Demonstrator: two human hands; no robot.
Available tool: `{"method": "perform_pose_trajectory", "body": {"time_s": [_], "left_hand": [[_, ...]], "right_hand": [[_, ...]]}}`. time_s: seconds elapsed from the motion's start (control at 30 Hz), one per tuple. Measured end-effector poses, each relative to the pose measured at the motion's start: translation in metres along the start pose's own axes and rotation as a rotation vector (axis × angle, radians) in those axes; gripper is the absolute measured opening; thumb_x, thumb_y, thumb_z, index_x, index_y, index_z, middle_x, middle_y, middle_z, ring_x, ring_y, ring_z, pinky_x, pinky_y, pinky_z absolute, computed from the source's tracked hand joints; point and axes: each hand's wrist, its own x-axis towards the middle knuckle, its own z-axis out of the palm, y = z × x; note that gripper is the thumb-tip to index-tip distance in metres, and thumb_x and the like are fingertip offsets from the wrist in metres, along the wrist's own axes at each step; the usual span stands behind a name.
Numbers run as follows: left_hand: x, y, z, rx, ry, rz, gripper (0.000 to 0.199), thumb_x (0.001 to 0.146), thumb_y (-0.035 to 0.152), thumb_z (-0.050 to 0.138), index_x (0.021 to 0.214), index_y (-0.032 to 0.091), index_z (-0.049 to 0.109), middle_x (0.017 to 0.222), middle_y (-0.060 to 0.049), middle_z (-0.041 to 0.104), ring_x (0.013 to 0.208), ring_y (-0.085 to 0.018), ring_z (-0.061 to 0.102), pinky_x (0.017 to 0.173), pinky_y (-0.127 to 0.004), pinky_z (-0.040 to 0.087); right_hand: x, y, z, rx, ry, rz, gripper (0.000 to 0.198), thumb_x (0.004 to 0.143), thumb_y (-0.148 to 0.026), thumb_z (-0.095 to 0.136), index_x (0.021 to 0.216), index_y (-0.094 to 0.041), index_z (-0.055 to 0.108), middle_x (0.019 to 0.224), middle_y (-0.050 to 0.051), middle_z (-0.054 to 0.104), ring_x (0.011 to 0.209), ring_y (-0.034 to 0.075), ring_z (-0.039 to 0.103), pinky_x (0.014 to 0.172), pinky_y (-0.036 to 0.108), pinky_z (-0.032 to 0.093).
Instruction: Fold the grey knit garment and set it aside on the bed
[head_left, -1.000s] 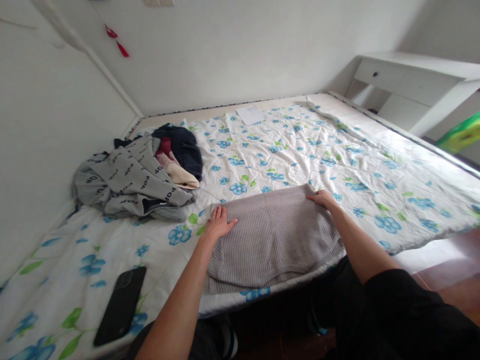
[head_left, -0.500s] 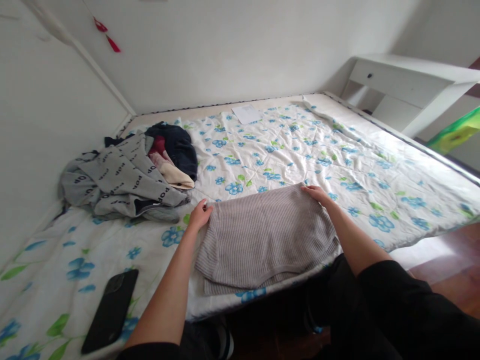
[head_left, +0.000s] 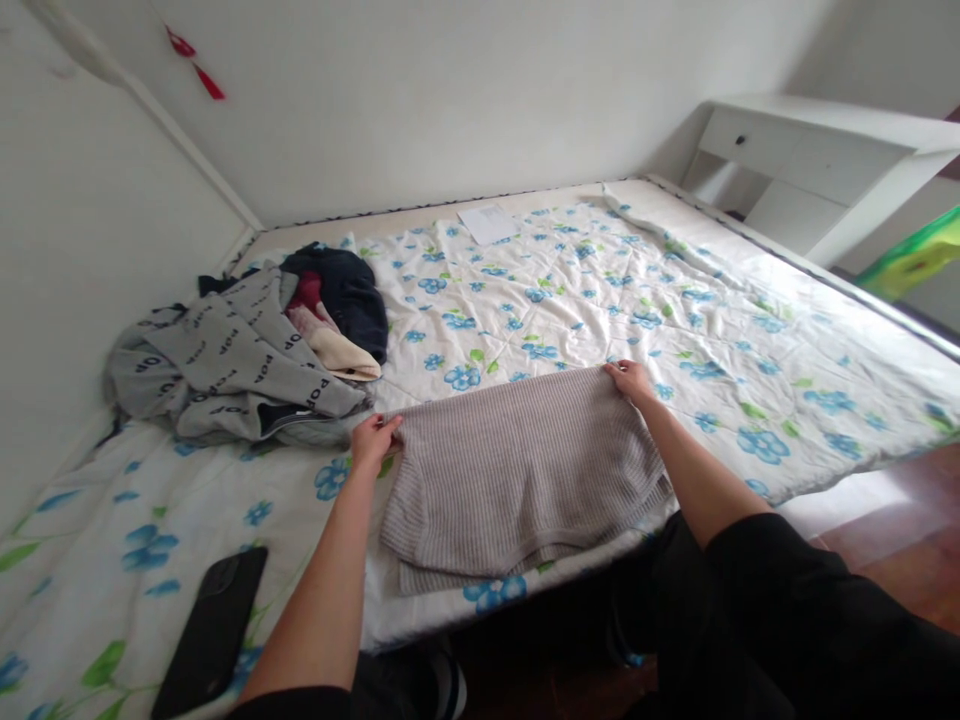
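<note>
The knit garment (head_left: pixel 525 470) is greyish beige, finely striped; the sheet (head_left: pixel 562 315) is white — blue flowers, green leaves. Grey sweatshirt (head_left: pixel 244 350) with dark lettering, navy clothing (head_left: pixel 356 300), black phone (head_left: pixel 214 630) — and a bright red tassel (head_left: pixel 208 82).

Home interior, a bedroom by the look of it. Main evidence: broad bed (head_left: pixel 420 219) filling much of the view, spread with a white sheet (head_left: pixel 570 330), blue flowers, green leaves. Clothing on top: rumpled heap (head_left: pixel 240 360) at left, gray ribbed knit (head_left: pixel 525 470) at near edge. Phone (head_left: pixel 214 635) lying lower left. White drawer unit (head_left: pixel 817 160) at right. Plain white wall (head_left: pixel 480 100), red tasselled ornament (head_left: pixel 208 82) hanging. Reddish-brown floor (head_left: pixel 900 550), shiny.
</note>
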Motion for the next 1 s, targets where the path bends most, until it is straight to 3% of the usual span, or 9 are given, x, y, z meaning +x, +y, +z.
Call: {"method": "perform_pose_trajectory", "body": {"time_s": [0.07, 0.13, 0.27, 0.37, 0.5, 0.63, 0.83, 1.0], "left_hand": [[-0.001, 0.007, -0.002, 0.117, -0.021, 0.010, 0.039, 0.090, 0.047, 0.081, 0.116, 0.019, 0.077, 0.100, -0.009, 0.085, 0.097, -0.029, 0.081, 0.087, -0.038, 0.065], [-0.007, 0.020, -0.002, 0.277, -0.023, 0.060, 0.038, 0.095, 0.041, 0.075, 0.124, 0.017, 0.078, 0.125, -0.017, 0.085, 0.117, -0.034, 0.081, 0.103, -0.043, 0.063], [-0.045, 0.045, 0.002, 0.521, -0.054, 0.334, 0.055, 0.101, 0.036, 0.068, 0.152, 0.017, 0.069, 0.169, -0.021, 0.064, 0.154, -0.037, 0.063, 0.129, -0.048, 0.050], [-0.093, 0.038, 0.003, 0.592, -0.229, 0.547, 0.068, 0.100, 0.046, 0.072, 0.163, 0.020, 0.064, 0.184, -0.016, 0.048, 0.170, -0.038, 0.047, 0.139, -0.049, 0.040], [-0.131, 0.011, 0.004, 0.647, -0.362, 0.596, 0.077, 0.102, 0.057, 0.069, 0.170, 0.021, 0.059, 0.185, -0.016, 0.048, 0.171, -0.039, 0.045, 0.141, -0.052, 0.038], [-0.102, 0.012, 0.007, 0.686, -0.416, 0.615, 0.080, 0.104, 0.055, 0.065, 0.172, 0.014, 0.056, 0.185, -0.019, 0.047, 0.173, -0.038, 0.042, 0.142, -0.050, 0.035], [-0.044, 0.009, 0.008, 0.739, -0.398, 0.497, 0.078, 0.112, 0.052, 0.051, 0.175, 0.006, 0.050, 0.186, -0.024, 0.042, 0.175, -0.035, 0.039, 0.143, -0.047, 0.033], [-0.039, -0.007, 0.006, 0.812, -0.441, 0.402, 0.085, 0.111, 0.060, 0.053, 0.179, 0.009, 0.047, 0.189, -0.024, 0.035, 0.178, -0.037, 0.033, 0.142, -0.048, 0.033]], "right_hand": [[-0.001, 0.002, 0.000, -0.034, -0.008, 0.017, 0.042, 0.104, -0.054, 0.071, 0.121, -0.019, 0.087, 0.116, 0.014, 0.088, 0.108, 0.031, 0.082, 0.094, 0.035, 0.060], [-0.004, 0.001, 0.003, -0.068, -0.008, 0.001, 0.043, 0.103, -0.054, 0.074, 0.126, -0.020, 0.087, 0.122, 0.015, 0.087, 0.115, 0.032, 0.082, 0.099, 0.037, 0.060], [-0.011, -0.003, 0.010, -0.133, 0.007, -0.066, 0.050, 0.103, -0.051, 0.076, 0.140, -0.019, 0.082, 0.135, 0.017, 0.085, 0.129, 0.035, 0.079, 0.110, 0.040, 0.058], [-0.017, -0.006, 0.013, -0.176, 0.010, -0.107, 0.053, 0.108, -0.050, 0.069, 0.149, -0.017, 0.076, 0.138, 0.019, 0.083, 0.133, 0.036, 0.077, 0.113, 0.042, 0.057], [-0.027, -0.013, 0.017, -0.259, 0.002, -0.197, 0.059, 0.111, -0.047, 0.063, 0.159, -0.011, 0.066, 0.148, 0.024, 0.076, 0.139, 0.038, 0.072, 0.118, 0.045, 0.054], [-0.043, -0.022, 0.023, -0.345, 0.039, -0.277, 0.067, 0.112, -0.047, 0.061, 0.168, -0.009, 0.056, 0.161, 0.029, 0.064, 0.149, 0.042, 0.062, 0.123, 0.052, 0.050], [-0.070, -0.047, 0.039, -0.374, 0.106, -0.499, 0.072, 0.103, -0.031, 0.063, 0.172, -0.015, 0.052, 0.174, 0.022, 0.055, 0.163, 0.040, 0.046, 0.133, 0.056, 0.040], [-0.127, -0.094, 0.082, -0.329, -0.073, -0.704, 0.069, 0.109, -0.037, 0.060, 0.173, -0.012, 0.053, 0.173, 0.022, 0.058, 0.166, 0.038, 0.046, 0.140, 0.056, 0.031]]}}
